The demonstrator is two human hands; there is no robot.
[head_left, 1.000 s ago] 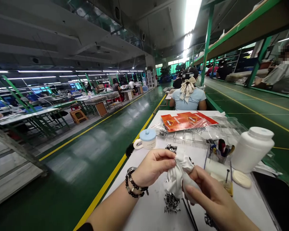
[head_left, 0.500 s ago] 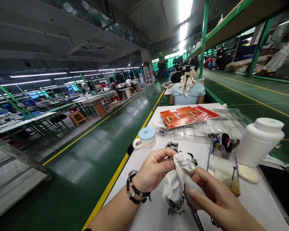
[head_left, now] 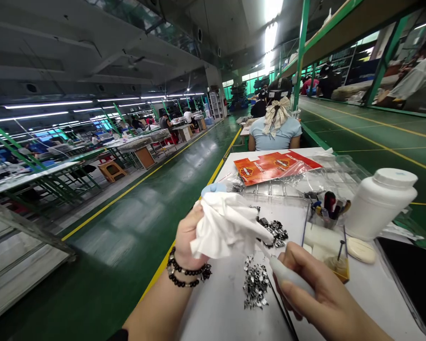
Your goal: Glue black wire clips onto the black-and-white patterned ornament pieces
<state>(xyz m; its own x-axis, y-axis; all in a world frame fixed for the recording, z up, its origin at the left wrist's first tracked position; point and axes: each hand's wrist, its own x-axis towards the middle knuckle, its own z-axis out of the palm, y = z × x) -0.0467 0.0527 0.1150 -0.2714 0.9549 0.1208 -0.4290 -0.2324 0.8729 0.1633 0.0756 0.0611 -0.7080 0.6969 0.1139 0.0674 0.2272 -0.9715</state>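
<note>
Moved: left hand [head_left: 189,234] lifted white cloth [head_left: 229,226] away from right hand [head_left: 324,303] | left grasping cloth, right grasping white tapered tube [head_left: 289,277] | small metal pieces [head_left: 255,285] on tabletop [head_left: 216,308], just left of right hand

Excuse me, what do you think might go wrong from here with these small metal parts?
The white cloth in the left hand sits right by the upper pile of small metal parts, so it might snag some. The white tapered object in the right hand is also close to that pile, so a slip could perhaps scatter pieces.
</note>
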